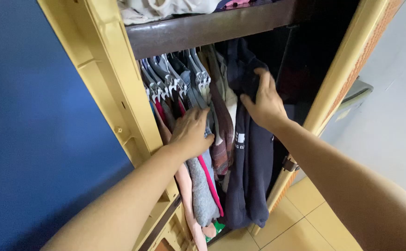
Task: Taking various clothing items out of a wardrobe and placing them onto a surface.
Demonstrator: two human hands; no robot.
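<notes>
A: So, which step is this?

B: Looks like sorting thru hung clothes in the plastic wardrobe (119, 100). Left hand (191, 132) lies flat, fingers loose, pressing on the packed garments (198, 172), w/ the row of white hangers (175, 83) just above its fingertips. It grips nothing.

A: And the right hand (264, 103)?

B: Fingers curled onto the navy hoodie (251, 167) near its shoulder, pinching the fabric. The hoodie hangs right of the left hand, at the end of the row, hem well below both hands. A maroon striped top (221, 139) sits between the two hands.

A: Next move needs what, you think?

B: My guess: the left hand holds the bunch aside while the right either slides the hoodie along the rail or lifts its hanger off. Can't see that hanger's hook; it's dark up there under the brown shelf (203, 29). So the right hand would have to reach higher, above its present grip, and clear the shelf edge.

A: Any snag?

B: Clothes are tight together, so a neighbour could drag along.
</notes>
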